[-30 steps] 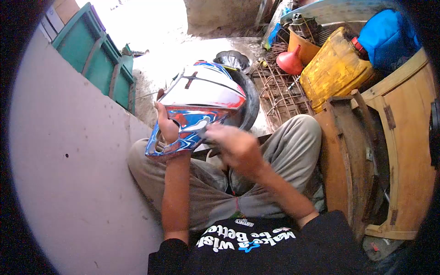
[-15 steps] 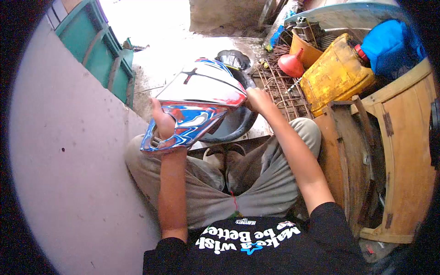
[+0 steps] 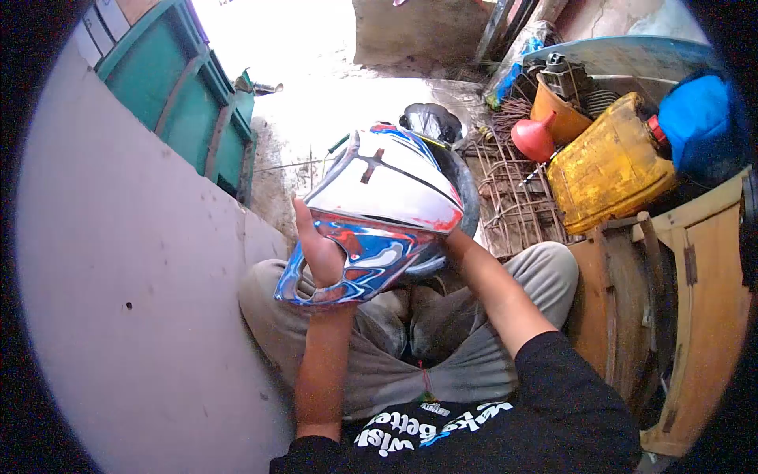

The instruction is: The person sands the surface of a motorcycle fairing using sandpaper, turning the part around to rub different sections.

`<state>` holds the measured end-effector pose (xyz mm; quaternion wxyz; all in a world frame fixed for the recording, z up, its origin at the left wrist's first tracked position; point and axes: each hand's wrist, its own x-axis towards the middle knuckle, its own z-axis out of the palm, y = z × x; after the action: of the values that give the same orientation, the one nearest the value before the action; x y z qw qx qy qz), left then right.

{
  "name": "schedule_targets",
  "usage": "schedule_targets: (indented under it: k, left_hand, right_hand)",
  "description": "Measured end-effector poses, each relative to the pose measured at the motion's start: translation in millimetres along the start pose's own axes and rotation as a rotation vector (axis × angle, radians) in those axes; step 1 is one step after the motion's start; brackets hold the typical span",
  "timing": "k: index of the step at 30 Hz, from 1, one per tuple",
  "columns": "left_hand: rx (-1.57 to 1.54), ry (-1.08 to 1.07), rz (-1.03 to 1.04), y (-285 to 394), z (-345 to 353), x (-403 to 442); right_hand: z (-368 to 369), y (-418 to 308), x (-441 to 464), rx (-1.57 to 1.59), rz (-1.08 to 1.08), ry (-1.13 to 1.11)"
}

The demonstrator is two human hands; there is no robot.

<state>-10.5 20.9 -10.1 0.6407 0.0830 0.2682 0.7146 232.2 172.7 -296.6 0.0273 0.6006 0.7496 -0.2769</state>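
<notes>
My left forearm rises from the bottom of the frame, and the left hand (image 3: 325,261) is upright at an opening in the painted shell (image 3: 387,188), one digit pointing up, its grip wrapped on the edge. My right arm slants up and left; the right hand (image 3: 453,239) goes under the shell's right corner, fingers hidden, so I can't tell how open that grip is. The shell is mid-frame, angular and smooth, white above swirled blue and red. Upper right: a grimy yellow plastic jerrycan (image 3: 612,166).
</notes>
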Motion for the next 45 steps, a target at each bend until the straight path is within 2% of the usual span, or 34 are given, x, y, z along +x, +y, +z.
schedule_targets:
  k: [6,8,12,17,20,22,24,26,28,30,31,32,34,35,37,38,41,42,44,45]
  left_hand:
    - [0.07,0.011,0.069,-1,-3,2]
    - [0.072,0.036,0.043,0,-1,2]
    - [0.013,-0.054,-0.016,-1,-5,1]
    - [0.052,-0.099,-0.062,-12,-25,10]
    - [0.09,-0.13,-0.089,-8,-13,0]
    - [0.103,-0.2,-0.065,-8,-18,1]
    - [0.113,-0.187,-0.015,-6,-5,-5]
    - [0.144,-0.23,0.011,-2,0,-10]
    - [0.111,-0.188,0.049,-1,24,-23]
    - [0.146,-0.208,0.108,-1,33,-25]
    - [0.142,-0.2,0.122,0,40,-26]
    - [0.138,-0.195,0.135,2,49,-27]
    - [0.213,-0.195,0.149,6,60,-31]
    - [0.268,-0.191,0.138,10,60,-31]
    - [0.249,-0.11,0.151,10,72,-37]
    - [0.211,-0.163,0.12,11,77,-42]
    - [0.179,-0.314,0.018,20,83,-47]
    - [0.127,-0.301,0.005,21,90,-44]
    - [0.151,-0.255,-0.022,23,98,-37]
    - [0.208,-0.231,0.002,24,101,-33]
  right_hand:
    - [3,-4,6,-0.028,0.017,-0.083]
    - [2,-5,8,-0.031,0.014,-0.1]
    - [-9,-5,8,-0.017,-0.005,-0.135]
    - [-75,-11,20,0.085,-0.115,-0.162]
    - [-168,-30,-2,0.22,-0.187,0.053]
    - [-231,-52,-62,0.284,-0.224,0.221]
    - [-256,-41,-79,0.252,-0.32,0.495]
    - [-275,-55,-112,0.368,-0.276,0.591]
    - [-273,-81,-148,0.404,-0.368,0.718]
    - [-257,-122,-195,0.42,-0.511,0.728]
    - [-244,-132,-205,0.357,-0.659,0.718]
    - [-234,-155,-229,0.369,-0.66,0.649]
    - [-211,-186,-252,0.189,-0.98,0.789]
    - [-200,-194,-259,0.17,-1.025,0.838]
    - [-196,-201,-271,0.142,-1.099,0.838]
    - [-199,-202,-276,0.127,-1.136,0.85]
    - [-229,-194,-271,0.136,-1.008,0.812]
    - [-238,-193,-266,0.06,-0.969,0.874]
    - [-250,-195,-269,0.043,-0.951,0.809]
    - [-253,-198,-275,0.07,-1.031,0.738]
